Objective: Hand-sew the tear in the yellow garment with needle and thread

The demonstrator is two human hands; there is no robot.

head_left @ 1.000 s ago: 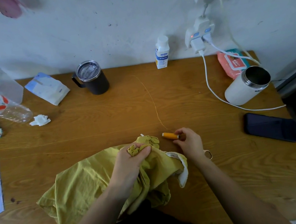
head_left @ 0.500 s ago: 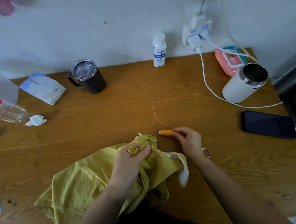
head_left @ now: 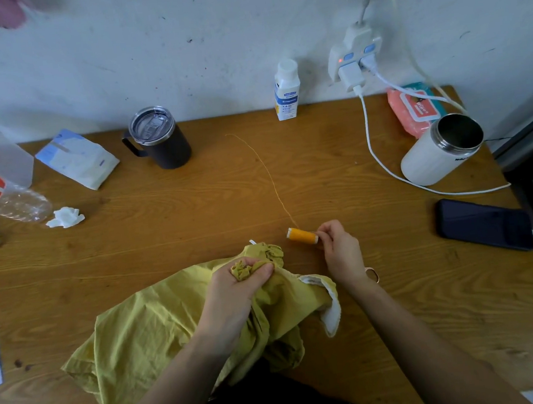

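Note:
The yellow garment [head_left: 148, 337] lies crumpled on the wooden table [head_left: 401, 335] at the near edge. My left hand [head_left: 235, 294] grips a bunched fold of it near its top. An orange thread spool [head_left: 301, 236] lies on its side just right of the bunch. My right hand [head_left: 339, 250] pinches the spool's right end with curled fingers. A loose thread [head_left: 267, 172] runs from the spool away across the table toward the wall. No needle is visible.
A black mug [head_left: 160, 140], a white packet [head_left: 77, 158] and a plastic bottle [head_left: 1, 194] stand at the back left. A small white bottle [head_left: 286, 90] stands by the wall. A white flask [head_left: 439, 149], a charger cable [head_left: 385, 164], wipes [head_left: 412, 109] and a dark phone [head_left: 483, 223] lie right.
My right hand has shifted slightly on the spool's end and the spool has turned a little. The left hand keeps its grip on the garment. The camera view has drifted.

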